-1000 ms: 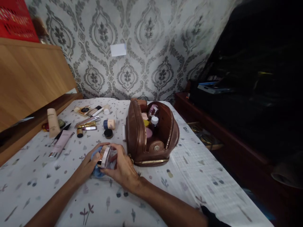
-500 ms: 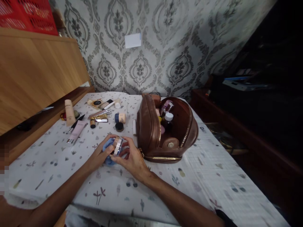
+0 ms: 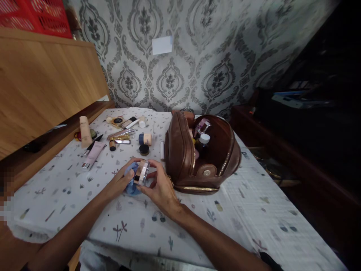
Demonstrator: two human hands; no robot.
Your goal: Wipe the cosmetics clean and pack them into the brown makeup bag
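My right hand [image 3: 161, 188] grips a small clear-lidded makeup palette [image 3: 143, 172] by its edges, fingers above and thumb below. Light and dark pans show through the lid. Bunched in my left hand [image 3: 124, 180] is a blue cloth [image 3: 132, 182], pressed against the palette's left side with the thumb on top. Just right of my hands stands a brown leather makeup bag [image 3: 180, 150], unzipped, with a white-capped bottle [image 3: 204, 139] and other items inside. A black-lidded jar [image 3: 144, 150] and a blue-and-beige jar [image 3: 145, 139] lie beyond my hands.
Left of the bag, a pink tube [image 3: 94, 153], a beige tube [image 3: 85, 131], a gold compact [image 3: 117, 121] and several other cosmetics are spread on the patterned tablecloth [image 3: 70, 210]. A wooden cabinet [image 3: 53, 75] borders the table on the left; a patterned wall stands behind.
The palette is turned slightly and sits a little further right against the cloth. Both hands keep their hold. The whole view has shifted slightly.
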